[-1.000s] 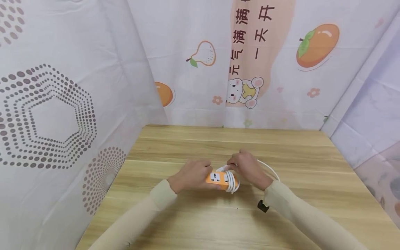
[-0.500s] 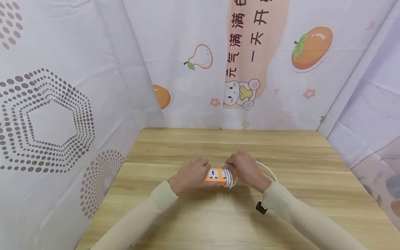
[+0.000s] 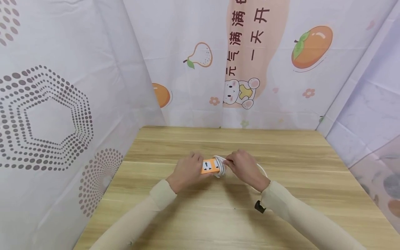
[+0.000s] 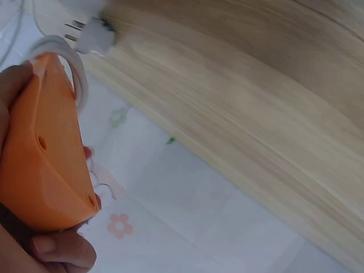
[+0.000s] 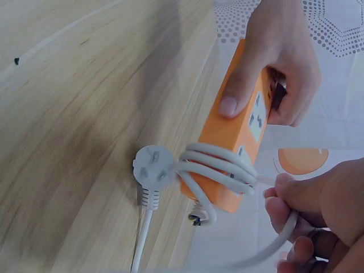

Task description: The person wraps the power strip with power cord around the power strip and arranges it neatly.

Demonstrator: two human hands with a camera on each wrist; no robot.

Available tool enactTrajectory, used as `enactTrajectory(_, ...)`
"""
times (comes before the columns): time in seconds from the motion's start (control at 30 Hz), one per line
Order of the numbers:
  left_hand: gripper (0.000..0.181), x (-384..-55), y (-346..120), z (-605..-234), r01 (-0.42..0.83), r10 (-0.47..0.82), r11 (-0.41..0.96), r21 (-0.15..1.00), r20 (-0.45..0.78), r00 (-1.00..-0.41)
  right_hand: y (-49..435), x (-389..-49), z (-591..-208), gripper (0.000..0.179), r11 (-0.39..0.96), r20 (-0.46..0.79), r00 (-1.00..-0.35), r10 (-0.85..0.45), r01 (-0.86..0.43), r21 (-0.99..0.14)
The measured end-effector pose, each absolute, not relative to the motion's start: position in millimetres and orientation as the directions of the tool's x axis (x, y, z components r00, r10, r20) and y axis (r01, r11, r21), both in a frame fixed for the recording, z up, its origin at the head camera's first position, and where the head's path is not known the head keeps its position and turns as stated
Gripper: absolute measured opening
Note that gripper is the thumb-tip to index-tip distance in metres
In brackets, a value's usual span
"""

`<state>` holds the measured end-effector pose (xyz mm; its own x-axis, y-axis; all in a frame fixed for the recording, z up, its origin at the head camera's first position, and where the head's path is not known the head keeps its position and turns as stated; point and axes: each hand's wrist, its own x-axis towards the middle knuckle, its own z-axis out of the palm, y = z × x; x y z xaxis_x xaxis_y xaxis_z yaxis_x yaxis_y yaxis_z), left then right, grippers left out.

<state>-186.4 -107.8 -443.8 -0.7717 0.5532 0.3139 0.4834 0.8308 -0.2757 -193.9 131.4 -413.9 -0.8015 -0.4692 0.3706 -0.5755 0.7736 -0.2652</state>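
My left hand [image 3: 188, 169] grips one end of an orange power strip [image 3: 210, 166] with white sockets, thumb along its side in the right wrist view. White cord [image 5: 213, 162] wraps in several loops around the strip's other end. My right hand [image 3: 247, 169] pinches the cord's running length between thumb and fingers, just off the loops, with more cord trailing across the palm. A white plug [image 5: 152, 166] with metal pins is beside the wrapped end, close over the wooden table. The strip's orange underside [image 4: 60, 131] faces the left wrist view.
The wood-grain table [image 3: 200, 215] spreads around both hands. White printed curtains [image 3: 175, 31] stand behind it and along both sides. The free cord [image 3: 261, 169] curves out behind the right wrist. A small black object [image 3: 259, 207] shows at the right sleeve.
The power strip and left hand have moved away from the person and slightly left, and the strip has tilted. The right hand has drawn apart from the loops, with cord stretched between.
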Motion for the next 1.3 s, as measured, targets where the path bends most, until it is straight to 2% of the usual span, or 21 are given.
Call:
enactTrajectory(0.1,0.079,-188.1,-111.6,-444.3,0.443,0.508,0.858,-0.259,0.311,-0.803,129.6,-192.4,-413.4,0.013,0.763,0.379,-0.789,-0.483,-0.591,-0.26)
enactTrajectory(0.4,0.071,-187.3,-109.5,-440.2,0.416,0.448,0.893,-0.169,0.389,-0.805,127.2,-187.3,-411.6,0.013,0.726,0.434,-0.738,-0.516,-0.646,-0.235)
enactTrajectory(0.63,0.072,-185.3,-107.7,-438.3,0.413,0.438,0.898,-0.153,0.42,-0.795,130.3,-184.4,-412.0,0.015,0.728,0.448,-0.735,-0.51,-0.646,-0.23)
enactTrajectory(0.9,0.076,-190.1,-114.7,-443.6,0.363,0.367,0.926,-0.102,0.464,-0.806,134.4,-180.0,-418.3,0.02,0.731,0.427,-0.756,-0.497,-0.63,-0.264)
enactTrajectory(1.13,0.072,-191.1,-115.1,-439.5,0.354,0.33,0.935,-0.011,0.391,-0.859,137.3,-179.9,-423.5,0.022,0.723,0.461,-0.733,-0.5,-0.647,-0.242)
enactTrajectory(1.3,0.073,-189.7,-113.7,-434.4,0.33,0.283,0.939,0.098,0.326,-0.902,137.5,-178.6,-424.5,0.026,0.723,0.441,-0.748,-0.495,-0.637,-0.267)
